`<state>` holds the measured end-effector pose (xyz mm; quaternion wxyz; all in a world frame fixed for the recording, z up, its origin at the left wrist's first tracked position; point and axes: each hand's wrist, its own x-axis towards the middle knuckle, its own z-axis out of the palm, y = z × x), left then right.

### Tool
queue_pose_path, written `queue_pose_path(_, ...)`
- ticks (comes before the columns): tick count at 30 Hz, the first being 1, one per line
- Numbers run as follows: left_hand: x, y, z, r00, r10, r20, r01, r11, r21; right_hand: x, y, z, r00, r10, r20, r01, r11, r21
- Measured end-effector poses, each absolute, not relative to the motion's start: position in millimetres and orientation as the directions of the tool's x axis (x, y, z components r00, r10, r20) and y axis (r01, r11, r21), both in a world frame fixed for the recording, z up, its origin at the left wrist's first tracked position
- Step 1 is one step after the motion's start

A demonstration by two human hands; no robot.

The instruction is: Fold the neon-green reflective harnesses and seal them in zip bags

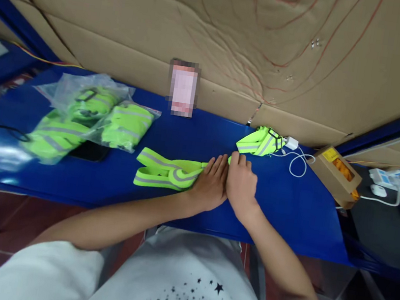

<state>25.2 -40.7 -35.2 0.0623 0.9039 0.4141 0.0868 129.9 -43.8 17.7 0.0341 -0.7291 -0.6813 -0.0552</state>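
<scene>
A neon yellow-green strap with grey stripes [167, 171] lies looped on the blue table. My left hand [212, 184] rests flat on the strap's right end, its fingers stretched out. Touching it on the right, my right hand [242, 183] is closed with curled fingers, and a small bit of yellow-green strap shows at its upper left edge. Behind my right hand sits another folded yellow-green strap with a black buckle [260, 141].
Plastic bags with yellow-green straps [126, 127] lie at the left, over a dark phone [90, 151]. A blurred upright card [183, 89] leans on the cardboard wall. A white charger [291, 143] with cable and a cardboard box [333, 176] are at the right.
</scene>
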Motion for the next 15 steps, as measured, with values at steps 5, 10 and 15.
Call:
queue_pose_path(5,24.0,-39.4,-36.2,0.640,0.765,0.075,0.741,-0.640,0.204,145.4,-53.5,17.5,-0.073,0.996,0.055,0.991,0.078,-0.106)
queue_pose_path(10,25.0,-39.4,-37.2,0.616,0.778,0.126,0.747,-0.627,0.220,196.7,-52.6,19.2,-0.250,0.967,0.042,0.835,0.238,-0.496)
queue_pose_path(15,22.6,-38.1,-33.8,0.658,0.747,0.093,0.724,-0.662,0.193,208.0,-38.3,-1.7,-0.023,0.996,-0.086,0.900,-0.017,-0.435)
